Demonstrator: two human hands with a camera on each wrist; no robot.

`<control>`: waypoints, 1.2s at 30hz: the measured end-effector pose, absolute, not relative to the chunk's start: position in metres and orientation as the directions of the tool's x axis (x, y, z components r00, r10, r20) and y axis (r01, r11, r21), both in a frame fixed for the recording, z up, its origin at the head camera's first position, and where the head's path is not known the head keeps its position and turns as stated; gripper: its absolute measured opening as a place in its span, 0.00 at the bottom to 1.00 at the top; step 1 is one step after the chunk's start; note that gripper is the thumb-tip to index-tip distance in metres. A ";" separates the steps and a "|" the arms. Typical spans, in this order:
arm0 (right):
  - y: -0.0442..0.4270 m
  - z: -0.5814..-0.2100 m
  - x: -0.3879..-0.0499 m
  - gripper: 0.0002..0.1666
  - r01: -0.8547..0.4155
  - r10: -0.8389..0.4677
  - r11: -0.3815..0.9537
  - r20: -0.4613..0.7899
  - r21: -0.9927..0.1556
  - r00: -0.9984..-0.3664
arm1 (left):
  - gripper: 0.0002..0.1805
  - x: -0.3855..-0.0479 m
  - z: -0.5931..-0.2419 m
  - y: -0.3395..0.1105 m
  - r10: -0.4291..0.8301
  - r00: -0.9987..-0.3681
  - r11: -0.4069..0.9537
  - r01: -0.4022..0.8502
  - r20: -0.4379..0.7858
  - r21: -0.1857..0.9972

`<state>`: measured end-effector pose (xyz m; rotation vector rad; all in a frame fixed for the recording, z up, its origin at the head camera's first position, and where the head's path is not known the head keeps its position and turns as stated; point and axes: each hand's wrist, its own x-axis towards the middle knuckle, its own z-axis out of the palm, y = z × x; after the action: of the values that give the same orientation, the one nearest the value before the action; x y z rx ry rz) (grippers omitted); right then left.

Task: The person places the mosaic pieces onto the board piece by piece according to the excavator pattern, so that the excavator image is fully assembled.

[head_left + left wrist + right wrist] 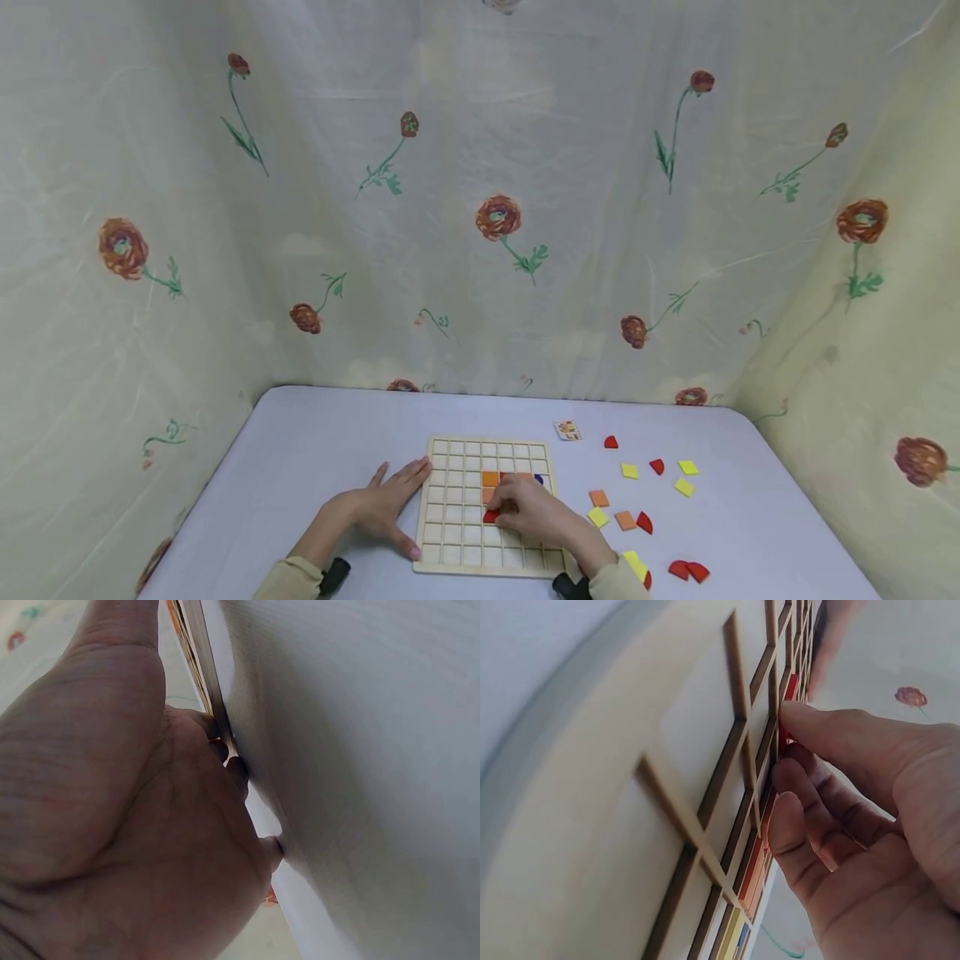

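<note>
A wooden grid board lies on the table, divided into small square cells. Along its left edge my left hand is spread, thumb near the front corner and fingertips at the side; the left wrist view shows the palm beside the board's edge. Over the middle of the grid, my right hand pinches a red quarter-circle tile at a cell. In the right wrist view the thumb and fingers meet at the red tile. Orange tiles fill nearby cells, partly covered by the hand.
Right of the board lie scattered yellow squares, orange squares and red quarter-circles. A small printed card sits past the board's far right corner. Flowered curtains enclose the table.
</note>
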<state>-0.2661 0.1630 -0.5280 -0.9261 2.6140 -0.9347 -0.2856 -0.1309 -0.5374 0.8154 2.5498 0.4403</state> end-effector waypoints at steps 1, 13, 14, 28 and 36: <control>0.163 -0.528 -0.266 0.06 -0.487 -0.624 0.603 0.007 -0.632 -0.782 | 0.70 -0.286 -0.537 -0.131 0.606 -0.737 0.778 0.472 -0.297 0.415; 0.201 -0.515 -0.262 0.11 -0.326 -0.488 0.646 -0.045 -0.690 -0.871 | 0.70 -0.287 -0.542 -0.131 0.617 -0.731 0.770 0.484 -0.291 0.417; 0.209 -0.512 -0.261 0.11 -0.309 -0.480 0.653 -0.063 -0.692 -0.875 | 0.70 -0.287 -0.542 -0.131 0.617 -0.731 0.770 0.485 -0.291 0.414; 0.288 -0.519 -0.250 0.17 -0.083 -0.288 0.811 -0.273 -0.579 -0.918 | 0.70 -0.286 -0.538 -0.130 0.595 -0.741 0.790 0.465 -0.312 0.400; 0.289 -0.524 -0.250 0.12 -0.070 -0.239 0.823 -0.231 -0.563 -0.943 | 0.70 -0.285 -0.536 -0.130 0.608 -0.736 0.777 0.474 -0.298 0.413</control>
<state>-0.2501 0.2887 -0.5244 -0.2359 2.7140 -0.8222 -0.2850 -0.1302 -0.5364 0.8181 2.5502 0.4357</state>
